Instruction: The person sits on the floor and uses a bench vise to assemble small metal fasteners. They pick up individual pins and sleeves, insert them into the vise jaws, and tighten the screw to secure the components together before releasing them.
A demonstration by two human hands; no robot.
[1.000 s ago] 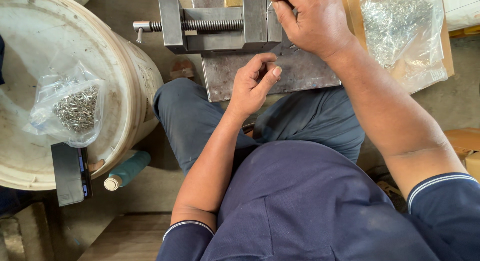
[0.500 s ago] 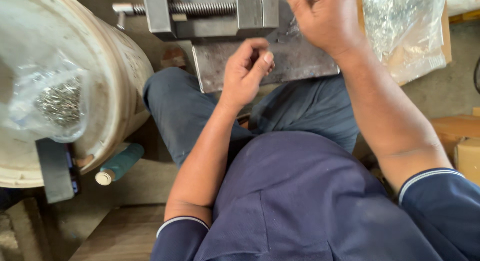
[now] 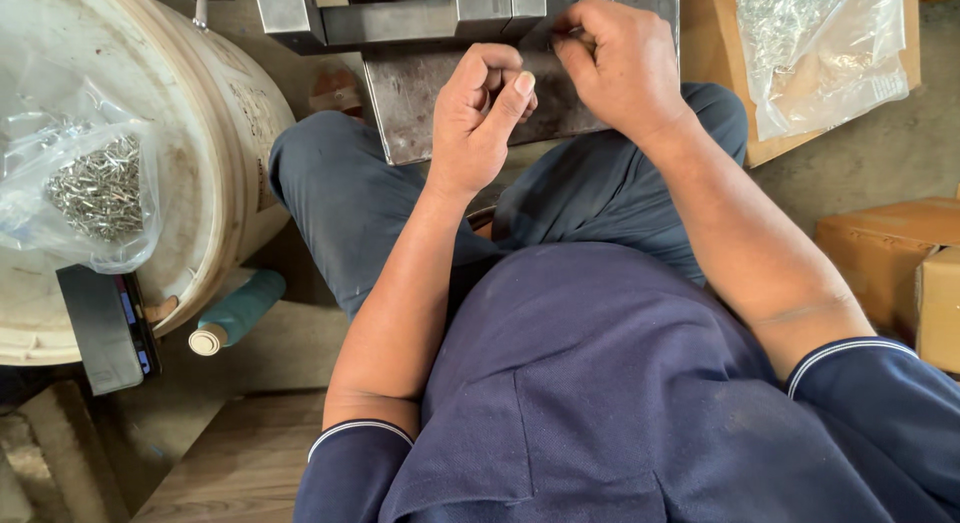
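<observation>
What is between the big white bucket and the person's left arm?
The person's left knee in dark trousers lies between the bucket and left arm, in the head view.

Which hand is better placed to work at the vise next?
Probably the right hand: its fingertips already pinch something small at the vise jaw. The left hand is curled just short of it, over the steel plate.

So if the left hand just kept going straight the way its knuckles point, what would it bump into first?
Probably the grey metal vise on its steel plate. The left hand is curled just short of it, though depth is hard to judge from above.
</observation>
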